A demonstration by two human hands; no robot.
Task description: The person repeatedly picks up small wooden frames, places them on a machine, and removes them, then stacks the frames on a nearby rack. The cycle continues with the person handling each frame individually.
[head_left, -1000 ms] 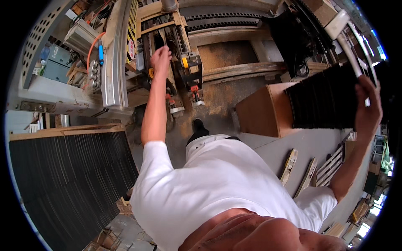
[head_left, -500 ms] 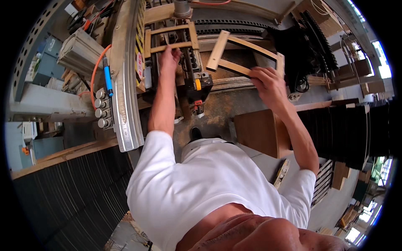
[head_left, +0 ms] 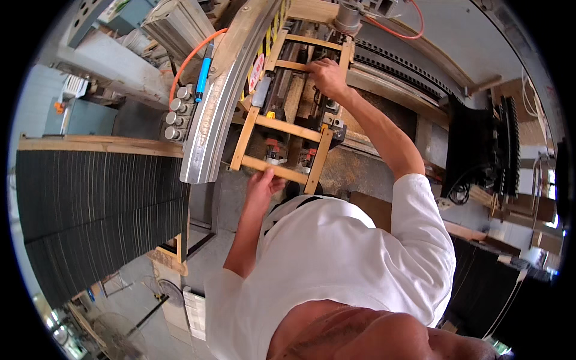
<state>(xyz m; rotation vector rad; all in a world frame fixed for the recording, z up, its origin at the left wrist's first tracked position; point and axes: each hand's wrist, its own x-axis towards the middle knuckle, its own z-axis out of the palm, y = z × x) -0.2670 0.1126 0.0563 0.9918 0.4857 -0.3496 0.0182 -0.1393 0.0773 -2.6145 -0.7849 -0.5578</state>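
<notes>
Wood, pale and straight-edged, forms the two open, four-sided frames at our hands. Our left hand (head_left: 261, 186) is closed on the nearest bar of the near frame (head_left: 289, 128), thumb against the wood and fingers bent just beside it. From that hand the frame stretches ahead and to the right, two slim bars joining two broader, flat side pieces. Through its opening we see red clamps (head_left: 273, 147) of the machine; whether the frame touches them, we cannot tell.

Well ahead of the left hand, our right hand (head_left: 328, 78) lies at the nearer bar of the far frame (head_left: 315, 42), its fingers bent; we cannot tell if they grip it. That frame spans the machine's dark metal workings, and beyond the hand stands a dull grey metal cylinder (head_left: 348, 19). To the right of this hand run black, toothed cable chains (head_left: 414, 69).

Left of our left hand we have a grooved, shiny metal rail (head_left: 207, 141), with round silvery knobs (head_left: 176, 120) farther left. Over them bends a smooth orange hose (head_left: 181, 77), near a slim blue pen (head_left: 203, 78). Farther out on that side, thin black sheets (head_left: 102, 204) stand packed edge to edge, their pale edges making fine stripes.
</notes>
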